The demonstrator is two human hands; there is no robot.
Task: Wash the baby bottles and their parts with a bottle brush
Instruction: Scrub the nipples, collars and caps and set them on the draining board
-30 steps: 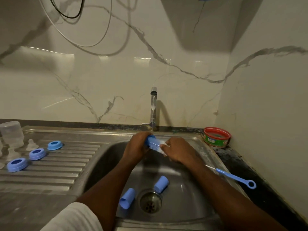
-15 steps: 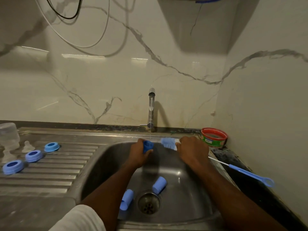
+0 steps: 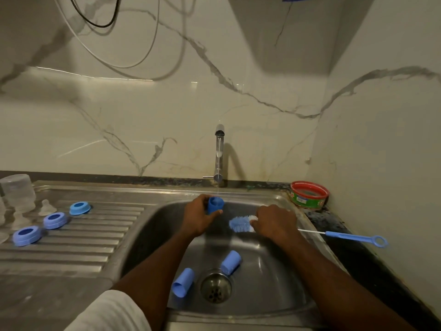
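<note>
My left hand grips a blue bottle cap mouth-up under a thin stream from the tap. Beside it, my right hand holds the bottle brush near its blue-white bristles; the long blue handle sticks out right over the sink rim. Two more blue caps lie on their sides in the sink next to the drain. On the drainboard to the left rest three blue collar rings, clear teats and a clear bottle.
A red-rimmed green tub stands at the sink's back right corner on the dark counter. The marble wall closes in on the right. Cables hang on the back wall above the tap.
The brush has come out of the cap and dropped to the right, away from it. My left hand now holds the cap upright under the running water.
</note>
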